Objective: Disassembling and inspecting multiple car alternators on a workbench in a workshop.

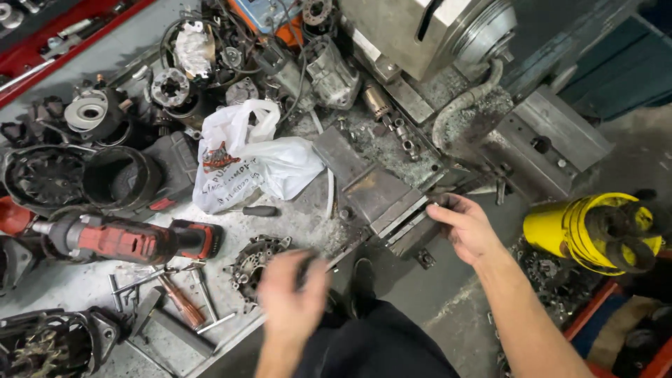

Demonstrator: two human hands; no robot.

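Two bare hands work apart at lower centre: the blurred left hand (290,290) hovers open beside a crumpled white plastic bag with red and black print (245,157), while the right hand (465,227) grips a grey steel vise (381,196).

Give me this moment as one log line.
left hand: blurred, over bench edge near round metal part | right hand: on vise end | drill: lying idle

A crumpled white plastic bag (245,157) lies mid-frame on the cluttered desk (84,287). At the left a red and black power drill (129,240) lies on its side, with a screwdriver (180,301) below it. A yellow cylinder (595,231) stands at the right edge, and a red tool tray (49,42) fills the upper left corner.
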